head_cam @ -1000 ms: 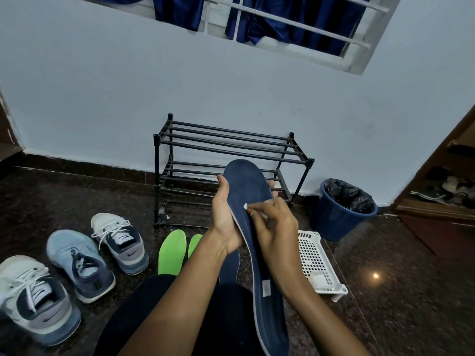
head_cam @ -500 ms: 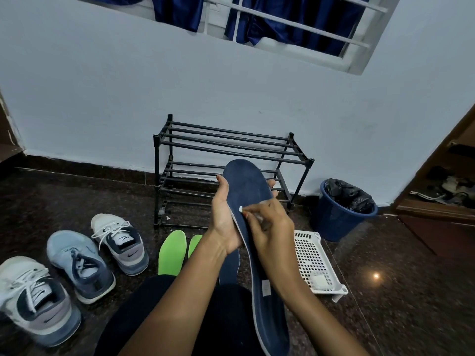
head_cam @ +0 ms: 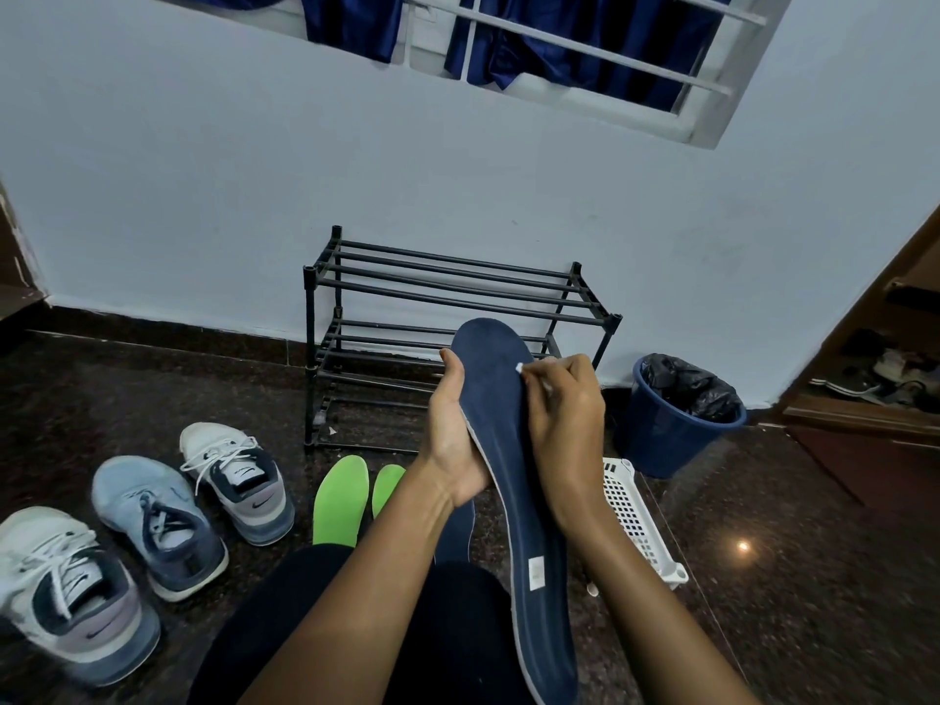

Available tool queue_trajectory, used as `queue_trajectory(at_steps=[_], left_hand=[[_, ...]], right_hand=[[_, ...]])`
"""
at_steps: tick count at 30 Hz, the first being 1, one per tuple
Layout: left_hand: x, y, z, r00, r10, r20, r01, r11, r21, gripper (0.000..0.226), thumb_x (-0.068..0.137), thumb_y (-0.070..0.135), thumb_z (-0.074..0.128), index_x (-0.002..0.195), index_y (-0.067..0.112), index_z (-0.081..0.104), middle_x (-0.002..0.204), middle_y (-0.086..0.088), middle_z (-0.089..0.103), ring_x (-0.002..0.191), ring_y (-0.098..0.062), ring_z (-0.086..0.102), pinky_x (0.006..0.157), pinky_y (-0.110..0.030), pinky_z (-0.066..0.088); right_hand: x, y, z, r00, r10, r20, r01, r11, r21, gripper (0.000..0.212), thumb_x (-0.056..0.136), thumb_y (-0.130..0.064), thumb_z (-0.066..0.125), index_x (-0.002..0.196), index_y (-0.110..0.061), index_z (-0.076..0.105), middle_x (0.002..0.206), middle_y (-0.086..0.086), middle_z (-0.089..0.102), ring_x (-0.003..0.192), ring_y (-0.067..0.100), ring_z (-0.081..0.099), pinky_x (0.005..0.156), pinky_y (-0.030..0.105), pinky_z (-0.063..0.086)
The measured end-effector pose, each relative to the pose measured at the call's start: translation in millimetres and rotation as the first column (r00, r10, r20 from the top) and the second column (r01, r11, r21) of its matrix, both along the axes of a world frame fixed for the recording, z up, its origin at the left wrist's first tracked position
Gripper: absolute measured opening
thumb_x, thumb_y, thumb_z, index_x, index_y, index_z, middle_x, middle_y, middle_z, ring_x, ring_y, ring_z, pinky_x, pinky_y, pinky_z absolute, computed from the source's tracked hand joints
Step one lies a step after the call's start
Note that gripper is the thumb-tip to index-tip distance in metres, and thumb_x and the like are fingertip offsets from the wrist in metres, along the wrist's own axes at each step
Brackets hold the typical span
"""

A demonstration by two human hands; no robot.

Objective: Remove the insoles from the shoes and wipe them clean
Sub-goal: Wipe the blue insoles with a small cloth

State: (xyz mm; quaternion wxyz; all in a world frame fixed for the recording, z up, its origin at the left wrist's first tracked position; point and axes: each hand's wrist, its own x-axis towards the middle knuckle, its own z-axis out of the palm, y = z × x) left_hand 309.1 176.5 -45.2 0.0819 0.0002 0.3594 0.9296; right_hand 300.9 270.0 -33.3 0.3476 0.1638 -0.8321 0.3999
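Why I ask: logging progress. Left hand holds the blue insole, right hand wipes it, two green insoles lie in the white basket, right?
No. The head view shows the green insoles on the floor, not in the basket. The rest holds.

Matt navy cloth-faced insole [head_cam: 513,480], glossy speckled stone floor [head_cam: 793,577], perforated white plastic basket [head_cam: 633,516], black metal rack [head_cam: 447,292]

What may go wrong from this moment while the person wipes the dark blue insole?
1. The right hand pinches only a small white wipe against the long dark blue foam insole near its toe end; it may slip out or miss much of the surface.
2. The left hand grips just the upper part, so the free heel end may flex or slide under pressure.
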Motion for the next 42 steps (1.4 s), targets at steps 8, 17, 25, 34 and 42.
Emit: queue_trajectory(at_steps=[8,17,25,34,42], left_hand=[[2,-1,4,1.0,-0.009,-0.024,0.01,0.999,0.036,0.089,0.091,0.069,0.015,0.126,-0.002,0.055,0.126,-0.017,0.061,0.113,-0.028,0.06,0.102,-0.038,0.044],[2,-3,2,0.999,0.033,0.034,-0.035,0.997,0.069,0.085,0.09,0.07,0.023,0.118,-0.002,0.06,0.111,-0.02,0.066,0.098,-0.028,0.063,0.088,-0.038,0.05],[1,-3,-1,0.999,0.023,0.036,-0.024,0.999,0.037,0.078,0.091,0.068,0.025,0.103,0.003,0.066,0.09,-0.013,0.072,0.079,-0.022,0.07,0.075,-0.034,0.053],[0,-5,0,0.999,0.02,0.028,-0.022,0.997,0.074,0.086,0.09,0.07,0.023,0.123,-0.002,0.058,0.11,-0.017,0.068,0.096,-0.027,0.067,0.083,-0.035,0.055],[0,-4,-3,0.999,0.015,0.041,-0.017,0.998,0.055,0.081,0.091,0.069,0.026,0.106,0.001,0.068,0.101,-0.016,0.07,0.086,-0.024,0.069,0.08,-0.035,0.053]], right_hand=[[11,3,-6,0.998,0.047,0.04,-0.047,0.999,-0.001,0.009,0.086,0.0,0.059,0.087,-0.003,0.067,0.083,0.0,0.05,0.077,0.013,0.054,0.071,0.009,0.04],[14,-3,-12,0.996,0.057,0.063,-0.054,0.997,-0.049,0.01,0.086,0.001,0.058,0.088,-0.001,0.066,0.084,0.004,0.052,0.077,0.014,0.054,0.07,0.014,0.042],[1,4,2,0.999,0.004,0.04,-0.001,0.996,-0.084,0.01,0.087,0.0,0.057,0.089,-0.002,0.067,0.084,-0.002,0.05,0.076,0.001,0.051,0.069,0.008,0.039],[16,-1,-7,0.994,0.105,0.024,-0.105,0.994,-0.024,0.01,0.086,0.001,0.058,0.089,-0.003,0.067,0.083,0.0,0.05,0.079,0.007,0.054,0.071,0.012,0.043],[7,0,2,0.999,0.047,0.023,-0.046,0.997,-0.07,0.011,0.088,-0.001,0.056,0.091,-0.003,0.066,0.083,-0.003,0.048,0.077,0.009,0.053,0.069,0.009,0.039]])
